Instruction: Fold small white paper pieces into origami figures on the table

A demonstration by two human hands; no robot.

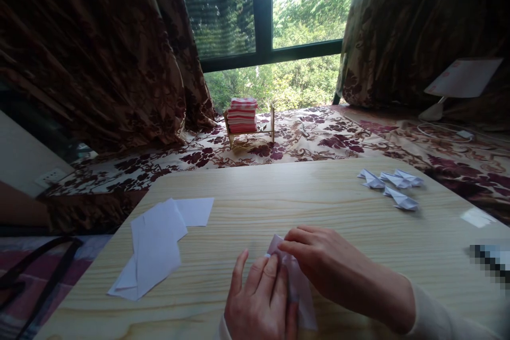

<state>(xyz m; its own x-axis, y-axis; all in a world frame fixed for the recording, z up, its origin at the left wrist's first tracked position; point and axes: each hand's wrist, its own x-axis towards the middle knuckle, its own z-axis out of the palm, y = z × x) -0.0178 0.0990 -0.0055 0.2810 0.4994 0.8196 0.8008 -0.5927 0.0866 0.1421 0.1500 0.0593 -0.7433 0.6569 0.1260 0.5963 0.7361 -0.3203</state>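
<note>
A small sheet of white paper (299, 289), partly folded, lies on the light wooden table (279, 196) near its front edge. My left hand (258, 303) rests flat on the paper's left side, fingers stretched forward and pressing it down. From the right, my right hand (322, 263) comes in with its fingers bent over the paper's top corner, pressing or pinching the fold there. Both hands hide much of the sheet.
Several loose white sheets (157, 244) lie overlapping at the left. Folded white paper shapes (392, 186) sit at the far right. Behind the table are a floral cloth, a small wooden rack with stacked pink cloths (243, 117), curtains, a window and a white lamp (458, 85).
</note>
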